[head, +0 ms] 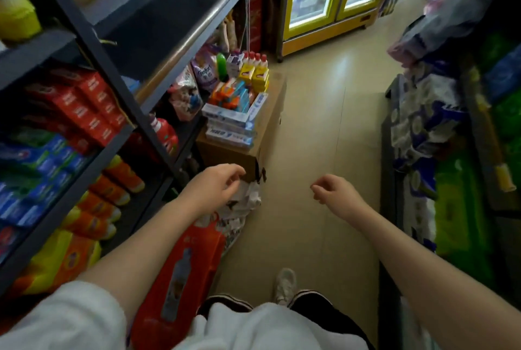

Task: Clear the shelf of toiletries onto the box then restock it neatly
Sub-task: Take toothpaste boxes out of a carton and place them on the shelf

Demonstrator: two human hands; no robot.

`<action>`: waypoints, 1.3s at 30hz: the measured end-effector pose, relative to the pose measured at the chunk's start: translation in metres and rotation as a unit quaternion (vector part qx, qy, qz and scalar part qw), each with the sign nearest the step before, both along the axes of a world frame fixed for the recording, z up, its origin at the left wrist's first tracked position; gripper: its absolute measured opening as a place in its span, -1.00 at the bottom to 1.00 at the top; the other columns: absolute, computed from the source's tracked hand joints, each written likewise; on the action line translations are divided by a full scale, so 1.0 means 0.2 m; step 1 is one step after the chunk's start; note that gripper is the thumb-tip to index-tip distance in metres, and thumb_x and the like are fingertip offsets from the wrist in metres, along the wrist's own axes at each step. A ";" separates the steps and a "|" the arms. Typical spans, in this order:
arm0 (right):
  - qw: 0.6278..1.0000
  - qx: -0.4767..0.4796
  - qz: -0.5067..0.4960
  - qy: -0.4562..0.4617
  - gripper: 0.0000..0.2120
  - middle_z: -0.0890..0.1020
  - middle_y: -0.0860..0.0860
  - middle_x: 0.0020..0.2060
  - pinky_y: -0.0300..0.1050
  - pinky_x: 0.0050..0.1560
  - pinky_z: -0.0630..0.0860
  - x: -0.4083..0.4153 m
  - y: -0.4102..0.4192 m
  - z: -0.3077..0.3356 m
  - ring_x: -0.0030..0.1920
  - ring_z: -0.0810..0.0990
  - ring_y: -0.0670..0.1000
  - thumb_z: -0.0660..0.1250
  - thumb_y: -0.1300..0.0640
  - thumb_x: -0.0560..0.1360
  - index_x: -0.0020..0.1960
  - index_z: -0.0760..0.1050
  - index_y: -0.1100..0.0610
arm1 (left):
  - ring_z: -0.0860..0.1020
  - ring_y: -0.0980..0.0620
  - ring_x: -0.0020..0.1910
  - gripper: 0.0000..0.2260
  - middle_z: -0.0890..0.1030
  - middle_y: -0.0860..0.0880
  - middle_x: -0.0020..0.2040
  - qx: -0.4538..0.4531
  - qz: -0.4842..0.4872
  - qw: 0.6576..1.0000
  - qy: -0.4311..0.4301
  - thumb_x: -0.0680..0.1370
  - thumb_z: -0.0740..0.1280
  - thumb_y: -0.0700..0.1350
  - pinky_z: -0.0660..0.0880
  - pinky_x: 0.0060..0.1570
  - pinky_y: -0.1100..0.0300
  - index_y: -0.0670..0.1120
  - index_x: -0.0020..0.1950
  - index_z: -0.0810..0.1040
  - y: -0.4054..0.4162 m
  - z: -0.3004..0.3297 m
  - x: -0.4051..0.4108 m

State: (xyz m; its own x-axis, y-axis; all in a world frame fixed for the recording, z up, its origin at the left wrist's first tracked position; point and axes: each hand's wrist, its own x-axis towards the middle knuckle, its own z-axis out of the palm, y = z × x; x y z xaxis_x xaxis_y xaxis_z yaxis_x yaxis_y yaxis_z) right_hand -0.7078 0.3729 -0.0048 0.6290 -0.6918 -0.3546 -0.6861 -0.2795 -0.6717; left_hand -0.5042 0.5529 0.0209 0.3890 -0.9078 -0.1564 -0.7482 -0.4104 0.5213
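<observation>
Left hand [215, 184] and right hand [335, 191] are held out empty, fingers loosely curled, near the cardboard box [239, 152]. Toiletries are stacked on its top: toothpaste cartons [231, 124] in front, yellow bottles [258, 73] behind. The dark shelf [169, 25] above looks emptied, so restocking is judged next. Flat cartons are best lifted first, two-handed, squared and faced outward; tall bottles are likelier to topple.
</observation>
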 end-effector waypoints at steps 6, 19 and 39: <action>0.993 -0.024 0.115 -0.008 -0.86 0.64 0.03 -0.19 -0.06 -0.05 0.52 0.60 -0.58 0.16 -0.14 0.61 0.07 0.24 0.13 0.55 -0.01 0.54 0.17 | 0.52 0.08 -0.07 -0.74 0.54 0.06 0.00 0.070 0.125 0.989 0.029 0.59 0.20 -0.09 0.51 -0.06 0.12 -0.02 0.27 0.47 -0.40 -0.09 0.42; 0.965 -0.012 0.260 -0.031 -0.96 0.57 0.02 -0.20 -0.09 -0.03 0.48 1.71 -1.31 0.15 -0.15 0.54 0.05 0.27 0.16 0.53 -0.07 0.50 0.08 | 0.51 0.06 0.04 -0.76 0.56 0.01 0.13 0.044 0.278 0.959 0.021 0.57 0.23 -0.11 0.43 -0.03 0.22 -0.02 0.23 0.50 -0.92 -0.07 1.24; 0.621 -0.092 0.769 -0.120 -0.66 0.44 0.17 0.31 0.06 0.24 0.40 2.95 -0.58 -0.02 0.28 0.42 0.18 0.08 0.19 0.61 0.36 0.34 0.18 | 0.60 -0.08 -0.07 -0.75 0.64 -0.10 -0.04 -0.026 0.710 0.703 -0.014 0.56 0.26 -0.15 0.52 -0.07 -0.01 -0.09 0.23 0.50 -0.77 -0.07 1.28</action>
State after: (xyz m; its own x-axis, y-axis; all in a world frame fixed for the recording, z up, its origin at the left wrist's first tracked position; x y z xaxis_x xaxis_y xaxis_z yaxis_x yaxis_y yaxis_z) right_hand -0.1178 0.2566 -0.0086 0.6161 0.7772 -0.1277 0.6005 -0.5684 -0.5624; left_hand -0.2478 0.3989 0.0079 0.9117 0.3955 -0.1110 0.3867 -0.7350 0.5570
